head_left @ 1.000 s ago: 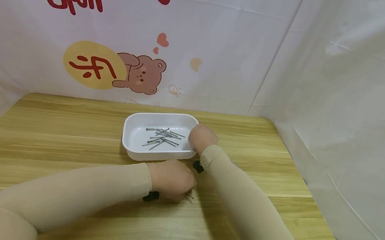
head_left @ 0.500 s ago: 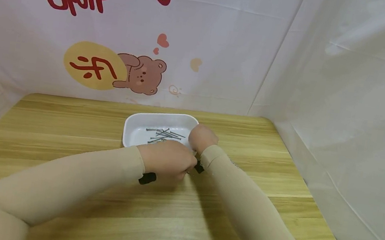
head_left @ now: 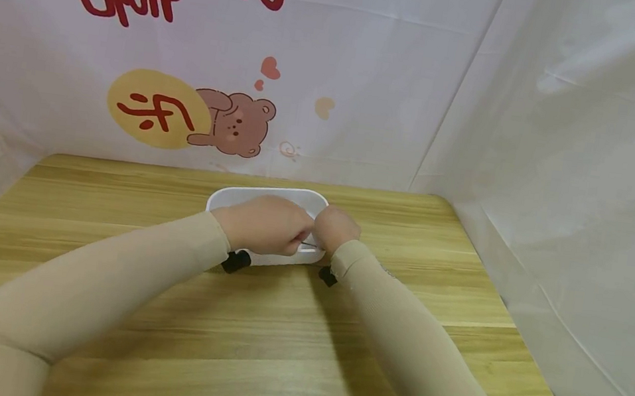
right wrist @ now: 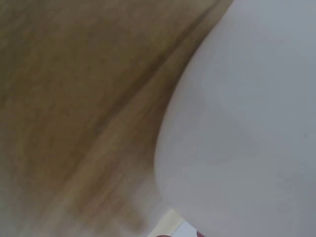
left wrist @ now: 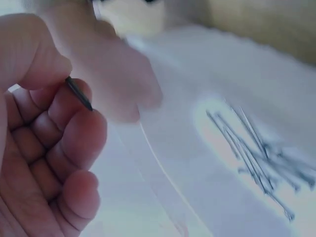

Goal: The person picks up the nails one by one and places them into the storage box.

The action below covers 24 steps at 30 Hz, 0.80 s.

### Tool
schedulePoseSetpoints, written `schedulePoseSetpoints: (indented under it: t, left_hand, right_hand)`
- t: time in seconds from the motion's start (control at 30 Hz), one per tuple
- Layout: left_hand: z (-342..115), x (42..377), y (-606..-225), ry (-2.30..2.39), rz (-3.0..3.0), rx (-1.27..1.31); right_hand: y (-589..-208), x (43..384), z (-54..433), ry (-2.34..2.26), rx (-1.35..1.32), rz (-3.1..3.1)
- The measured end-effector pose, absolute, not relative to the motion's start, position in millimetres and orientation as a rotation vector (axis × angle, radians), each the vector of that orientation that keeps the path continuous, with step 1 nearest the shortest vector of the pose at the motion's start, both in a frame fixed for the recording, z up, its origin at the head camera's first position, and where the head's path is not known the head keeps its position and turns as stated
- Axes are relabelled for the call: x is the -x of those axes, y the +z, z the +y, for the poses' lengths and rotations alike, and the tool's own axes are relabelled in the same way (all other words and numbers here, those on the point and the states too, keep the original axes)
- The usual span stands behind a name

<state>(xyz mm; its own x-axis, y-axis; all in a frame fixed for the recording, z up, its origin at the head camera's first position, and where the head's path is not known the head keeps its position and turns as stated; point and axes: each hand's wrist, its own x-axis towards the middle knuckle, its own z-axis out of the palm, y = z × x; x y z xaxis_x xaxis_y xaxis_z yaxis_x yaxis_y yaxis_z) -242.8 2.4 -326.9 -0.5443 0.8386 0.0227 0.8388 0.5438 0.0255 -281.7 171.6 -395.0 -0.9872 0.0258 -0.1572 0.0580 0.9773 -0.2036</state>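
My left hand is over the white plastic tray, pinching a nail between thumb and fingertips. In the left wrist view the dark pointed end of that nail sticks out past the thumb. My right hand grips the tray's right end at the rim. Several loose nails lie in a heap on the tray floor; in the head view my left hand hides them. The tray's outer wall fills much of the right wrist view, where no fingers show.
The tray stands on a wood-grain table, toward its far edge. A white printed sheet hangs behind the table, and another white sheet hangs along the right side. Black wrist straps sit below the cuffs.
My left hand has picked up the nail from the tabletop in front of the tray and carried it up and away from me, over the tray. The right hand has stayed at the rim.
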Motion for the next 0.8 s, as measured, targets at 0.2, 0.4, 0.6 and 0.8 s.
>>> schedulePoseSetpoints:
  t: [0.2,0.4,0.6,0.8]
  left_hand:
    - [-12.5,272.7,-322.6,-0.096,-2.855,1.383]
    - [-20.7,302.8,-329.8,-0.069,-2.992,1.246]
    - [-26.6,325.0,-343.6,0.025,-3.099,1.158]
    - [-28.8,338.1,-362.9,0.129,-3.157,1.140]
  right_hand:
    - [-396.2,285.3,171.1,-0.296,-0.130,2.945]
    - [-397.6,286.7,171.4,-0.299,-0.144,2.931]
    - [-396.1,286.3,169.7,-0.294,-0.162,2.916]
    - [-395.3,286.0,168.9,-0.293,-0.155,2.929]
